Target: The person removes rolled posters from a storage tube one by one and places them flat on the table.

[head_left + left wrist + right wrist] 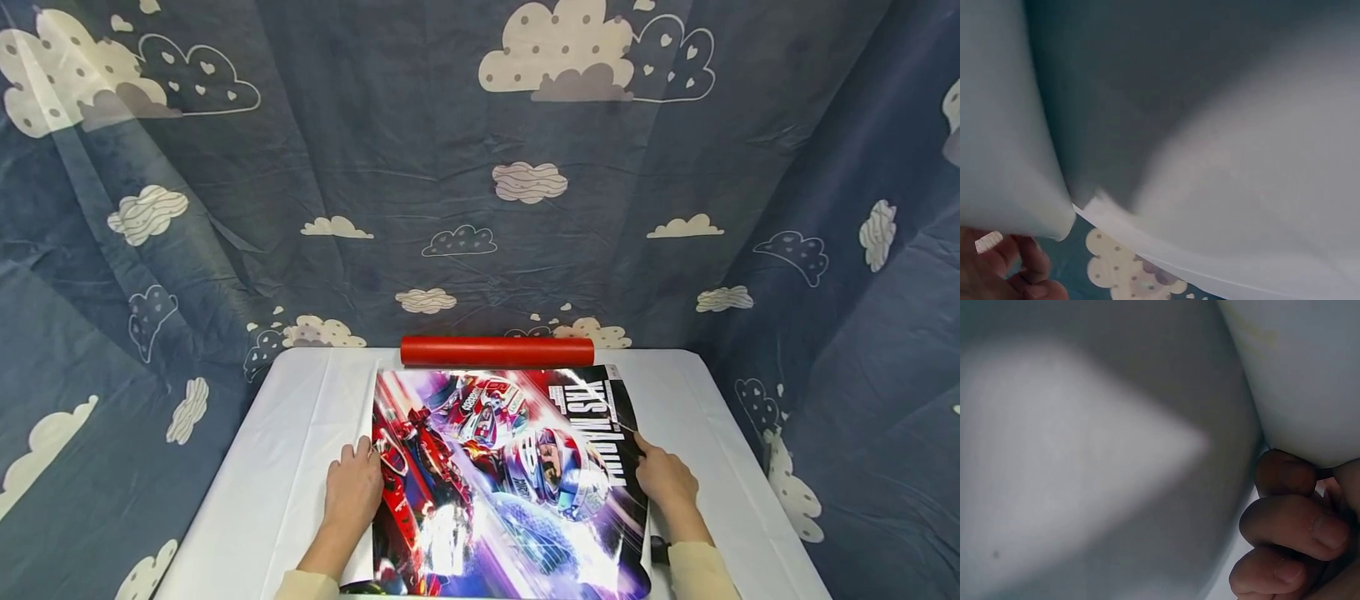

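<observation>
A glossy poster [510, 492] with red racing cars and helmeted drivers is spread out in the head view, its lettering running sideways near the right edge. My left hand [352, 483] holds its left edge; the left wrist view shows that hand [1010, 269] with curled fingers below the poster's pale underside [1004, 137]. At the right edge my right hand [667, 479] pinches the sheet. In the right wrist view, curled fingers of this hand [1291, 531] sit right under the poster's whitish back [1310, 375].
A red roll [497, 352] lies along the far edge of the white-covered table [300, 417], just behind the poster. Dark blue cloth [420, 150] with a cloud pattern hangs behind and at both sides. A small black object [660, 550] shows by the right wrist.
</observation>
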`<state>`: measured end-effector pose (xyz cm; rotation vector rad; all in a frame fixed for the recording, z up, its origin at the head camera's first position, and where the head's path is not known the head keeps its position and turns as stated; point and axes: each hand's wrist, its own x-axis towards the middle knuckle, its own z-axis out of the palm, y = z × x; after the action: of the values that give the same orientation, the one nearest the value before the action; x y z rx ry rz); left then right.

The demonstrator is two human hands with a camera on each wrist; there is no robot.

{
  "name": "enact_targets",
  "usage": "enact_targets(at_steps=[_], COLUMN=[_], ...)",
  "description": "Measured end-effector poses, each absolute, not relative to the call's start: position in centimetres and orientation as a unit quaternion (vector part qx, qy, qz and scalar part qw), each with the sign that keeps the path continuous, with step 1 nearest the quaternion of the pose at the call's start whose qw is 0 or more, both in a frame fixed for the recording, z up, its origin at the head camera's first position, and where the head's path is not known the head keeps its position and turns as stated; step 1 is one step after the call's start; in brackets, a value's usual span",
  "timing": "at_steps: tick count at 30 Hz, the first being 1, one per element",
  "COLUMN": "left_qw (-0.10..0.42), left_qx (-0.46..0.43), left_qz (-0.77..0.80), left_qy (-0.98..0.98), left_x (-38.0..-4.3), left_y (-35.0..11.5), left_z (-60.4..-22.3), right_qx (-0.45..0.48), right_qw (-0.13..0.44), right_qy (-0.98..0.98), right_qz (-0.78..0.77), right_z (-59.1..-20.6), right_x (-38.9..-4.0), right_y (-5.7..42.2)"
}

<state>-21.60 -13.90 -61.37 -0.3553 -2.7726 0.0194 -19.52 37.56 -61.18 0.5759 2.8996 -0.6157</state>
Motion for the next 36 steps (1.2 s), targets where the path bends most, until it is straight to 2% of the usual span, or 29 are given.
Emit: enact_targets(at_steps=[5, 14, 20, 26, 36], left_qw=[0.140, 0.018, -0.062, -0.089, -0.125], left_qx=[-0.073, 0.044, 0.058, 0.053, 0.098], left_qz=[-0.083, -0.270, -0.344, -0.414, -0.564], left_qy=[-0.984, -0.962, -0.935, -0.904, -0.810], left_x=[-22.0, -24.3, -25.8, -26.3, -25.1], left_y=[-15.6, -19.4, -21.4, -23.2, -25.6], left_z=[-60.7, -58.6, -59.0, -59.6, -60.5], right_qx=[0.180, 0.145, 0.107, 0.062, 0.070], right_qw=[0.057, 0.022, 0.019, 0.054, 0.040], right_qy=[0.960, 0.962, 0.948, 0.877, 0.715], right_qz=[-0.205, -0.230, -0.299, -0.474, -0.695], right_z=[-61.6, -62.0, -62.1, -62.3, -62.5], right_x=[-19.3, -19.2, -19.0, -18.6, -16.9], right_y=[38.2, 39.0, 39.6, 40.4, 41.4])
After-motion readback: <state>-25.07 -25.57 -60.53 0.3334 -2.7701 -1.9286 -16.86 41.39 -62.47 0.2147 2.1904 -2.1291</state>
